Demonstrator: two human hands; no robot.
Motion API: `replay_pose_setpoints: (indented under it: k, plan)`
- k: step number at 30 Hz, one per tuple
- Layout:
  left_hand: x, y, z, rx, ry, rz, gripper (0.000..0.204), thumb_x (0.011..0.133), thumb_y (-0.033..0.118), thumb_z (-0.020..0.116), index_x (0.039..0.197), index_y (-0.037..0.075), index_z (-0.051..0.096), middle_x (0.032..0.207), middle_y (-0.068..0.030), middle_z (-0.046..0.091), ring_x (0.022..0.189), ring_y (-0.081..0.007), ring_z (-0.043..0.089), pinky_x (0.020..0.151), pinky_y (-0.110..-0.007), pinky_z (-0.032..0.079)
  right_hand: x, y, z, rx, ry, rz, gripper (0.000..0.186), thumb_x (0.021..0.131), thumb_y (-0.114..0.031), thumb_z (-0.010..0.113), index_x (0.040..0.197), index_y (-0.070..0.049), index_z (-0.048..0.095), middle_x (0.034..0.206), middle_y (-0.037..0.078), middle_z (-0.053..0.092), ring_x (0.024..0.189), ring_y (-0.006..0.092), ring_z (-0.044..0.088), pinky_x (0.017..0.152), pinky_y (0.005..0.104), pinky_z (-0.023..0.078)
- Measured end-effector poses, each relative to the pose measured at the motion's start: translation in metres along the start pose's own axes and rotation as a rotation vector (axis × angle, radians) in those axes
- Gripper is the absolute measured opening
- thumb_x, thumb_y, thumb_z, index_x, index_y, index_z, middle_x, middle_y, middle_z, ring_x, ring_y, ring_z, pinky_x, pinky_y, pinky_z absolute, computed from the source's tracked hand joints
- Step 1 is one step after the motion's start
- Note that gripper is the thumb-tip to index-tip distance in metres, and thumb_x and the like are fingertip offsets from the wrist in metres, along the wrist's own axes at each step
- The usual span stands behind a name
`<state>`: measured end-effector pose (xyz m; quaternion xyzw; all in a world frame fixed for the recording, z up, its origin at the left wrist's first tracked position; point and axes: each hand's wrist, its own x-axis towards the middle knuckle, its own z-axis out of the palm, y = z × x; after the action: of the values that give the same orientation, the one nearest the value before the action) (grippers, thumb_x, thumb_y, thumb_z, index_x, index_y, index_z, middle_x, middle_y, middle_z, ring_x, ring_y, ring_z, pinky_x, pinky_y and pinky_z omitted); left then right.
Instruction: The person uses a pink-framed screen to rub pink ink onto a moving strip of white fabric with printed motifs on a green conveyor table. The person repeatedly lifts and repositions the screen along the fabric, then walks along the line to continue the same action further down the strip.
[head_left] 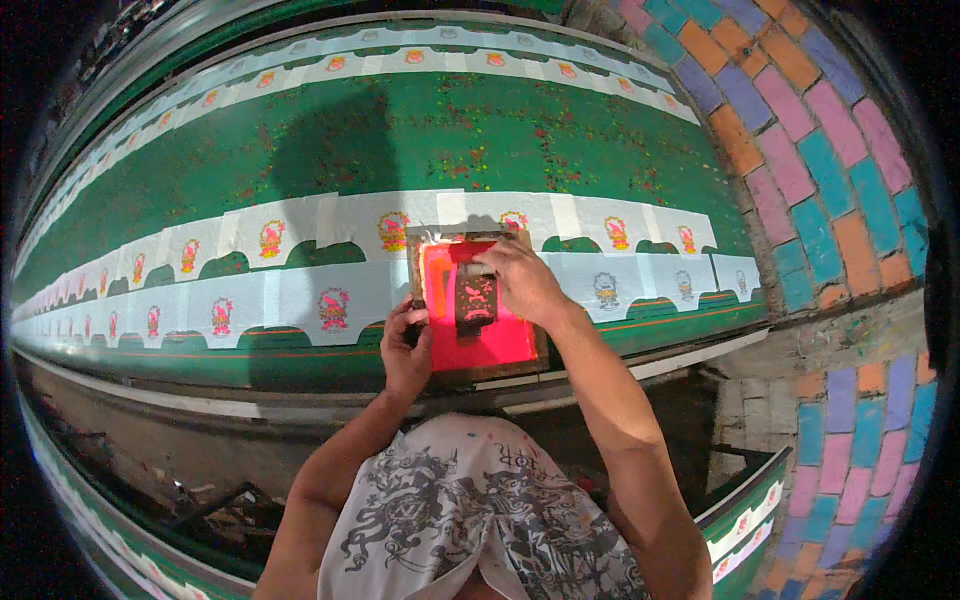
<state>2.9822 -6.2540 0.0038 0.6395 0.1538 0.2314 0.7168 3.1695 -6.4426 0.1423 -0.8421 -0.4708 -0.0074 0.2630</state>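
A screen-printing frame (515, 350) with bright pink ink over its mesh lies on the near row of white fabric pieces. Around a dark stencil patch (477, 300) in its middle, a pale design shows. My left hand (406, 350) grips the frame's left edge, with its fingers curled. Over the upper right part of the frame, my right hand (522, 280) is closed on a squeegee (472, 252), mostly hidden by my fingers and the ink. White fabric pieces (365, 285) left of the frame carry pink prints; those to its right (640, 275) carry grey ones.
The long green printing table (430, 130) is speckled with ink drops. Farther rows of white pieces (385, 65) bear red and yellow prints. A pale rail (660, 372) runs along the near edge. Painted bricks (800, 180) lie at the right; another green table (745, 530) stands lower right.
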Motion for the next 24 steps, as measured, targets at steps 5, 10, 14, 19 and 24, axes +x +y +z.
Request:
replay_pose_setpoints:
  k: [5,10,14,19,24]
  plan:
    - [-0.001,0.006,-0.005,0.159,-0.005,0.109,0.026,0.097,-0.002,0.074,0.121,0.006,0.073,0.155,-0.0224,0.059,0.149,-0.0346,0.056,0.122,-0.044,0.045,-0.008,-0.004,0.012,-0.094,-0.013,0.041,0.051,0.086,0.006,0.067,0.134,-0.007,0.075,0.123,0.014,0.074,0.122,0.0380,0.068,0.114,0.0493,0.052]
    - [-0.001,0.011,0.000,0.090,-0.005,0.055,0.028,0.097,-0.004,0.073,0.124,0.006,0.073,0.158,-0.0228,0.057,0.147,-0.0327,0.058,0.120,-0.043,0.046,-0.052,-0.036,0.020,-0.111,-0.066,0.013,0.052,0.084,0.000,0.071,0.135,-0.013,0.076,0.125,0.009,0.073,0.121,0.0336,0.068,0.113,0.0499,0.053]
    - [0.000,0.008,0.003,0.008,0.000,0.103,0.032,0.097,-0.007,0.071,0.127,0.007,0.072,0.159,-0.0221,0.056,0.146,-0.0305,0.059,0.119,-0.041,0.047,-0.088,-0.064,0.023,-0.145,-0.077,0.001,0.053,0.083,-0.003,0.073,0.135,-0.013,0.076,0.126,0.008,0.072,0.120,0.0309,0.069,0.109,0.0483,0.055]
    - [-0.001,0.001,0.004,-0.030,-0.003,0.043,0.039,0.094,-0.008,0.071,0.130,0.009,0.071,0.158,-0.0197,0.056,0.143,-0.0301,0.060,0.117,-0.041,0.049,-0.121,-0.088,0.020,-0.097,-0.041,-0.001,0.049,0.084,-0.001,0.069,0.132,-0.009,0.077,0.126,0.008,0.072,0.116,0.0315,0.070,0.106,0.0465,0.057]
    - [-0.003,0.007,0.009,0.318,0.055,0.297,0.048,0.086,-0.010,0.071,0.131,0.006,0.072,0.150,-0.0170,0.066,0.133,-0.0293,0.066,0.114,-0.042,0.052,-0.134,-0.091,0.016,0.000,-0.099,0.020,0.045,0.087,-0.008,0.077,0.132,-0.008,0.077,0.132,0.010,0.071,0.122,0.0338,0.068,0.108,0.0477,0.055]
